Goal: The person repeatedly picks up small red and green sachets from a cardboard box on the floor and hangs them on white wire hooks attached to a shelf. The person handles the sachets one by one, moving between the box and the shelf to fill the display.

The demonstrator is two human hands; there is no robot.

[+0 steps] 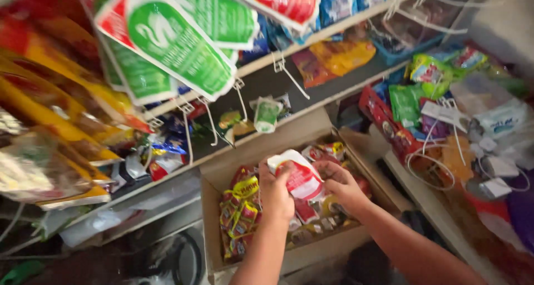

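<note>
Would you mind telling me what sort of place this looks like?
Probably a small shop: snack packets hang from wire hooks along shelves, and both hands hold a red-and-white sachet over an open stock carton.

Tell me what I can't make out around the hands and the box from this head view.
- Red-and-white sachet: lower part hidden by the left hand and right hand.
- Cardboard box: near wall cut off by the bottom edge; its floor is buried under packets.
- Hanging green packets: blurred.
- Right shelf clutter: blurred, items indistinct.
</note>
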